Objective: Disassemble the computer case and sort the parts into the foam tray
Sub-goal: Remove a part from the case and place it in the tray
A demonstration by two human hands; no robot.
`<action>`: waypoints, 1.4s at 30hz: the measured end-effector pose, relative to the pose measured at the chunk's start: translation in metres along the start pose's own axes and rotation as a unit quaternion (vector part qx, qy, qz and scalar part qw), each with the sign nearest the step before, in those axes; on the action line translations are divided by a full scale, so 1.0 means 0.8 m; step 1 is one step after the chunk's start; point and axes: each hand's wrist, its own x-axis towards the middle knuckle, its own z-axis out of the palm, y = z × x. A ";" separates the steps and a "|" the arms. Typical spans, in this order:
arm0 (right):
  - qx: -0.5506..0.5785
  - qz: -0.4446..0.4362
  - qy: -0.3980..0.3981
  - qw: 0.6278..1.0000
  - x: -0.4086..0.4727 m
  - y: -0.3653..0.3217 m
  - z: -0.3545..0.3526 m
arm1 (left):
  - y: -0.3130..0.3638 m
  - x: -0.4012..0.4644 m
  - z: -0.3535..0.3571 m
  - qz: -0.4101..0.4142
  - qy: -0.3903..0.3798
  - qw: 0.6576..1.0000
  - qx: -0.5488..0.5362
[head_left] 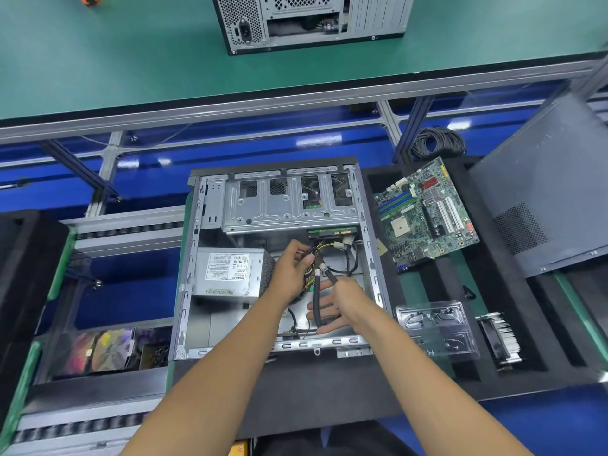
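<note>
Head view: both hands grip cables inside the open-sided case.

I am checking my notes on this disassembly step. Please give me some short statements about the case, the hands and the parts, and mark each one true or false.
1. The motherboard is still mounted inside the open case. False: it lies outside, on the foam tray to the right of the case.
2. Both hands are inside the case at the cables. True.
3. The power supply sits in the case, left of the left hand. True.
4. The right hand holds a screwdriver. False: it holds black cables.
5. A second case stands on the green table. True.
</note>
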 end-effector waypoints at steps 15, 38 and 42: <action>-0.005 0.019 0.011 1.000 -0.006 -0.006 0.002 | 0.007 -0.003 -0.002 0.040 0.014 0.997 0.065; -0.007 0.017 -0.026 0.999 0.000 -0.019 -0.003 | 0.005 0.003 0.001 0.054 0.042 0.994 0.089; 0.002 0.025 -0.021 0.999 -0.002 -0.020 -0.001 | 0.005 0.003 0.001 0.060 0.044 0.993 0.088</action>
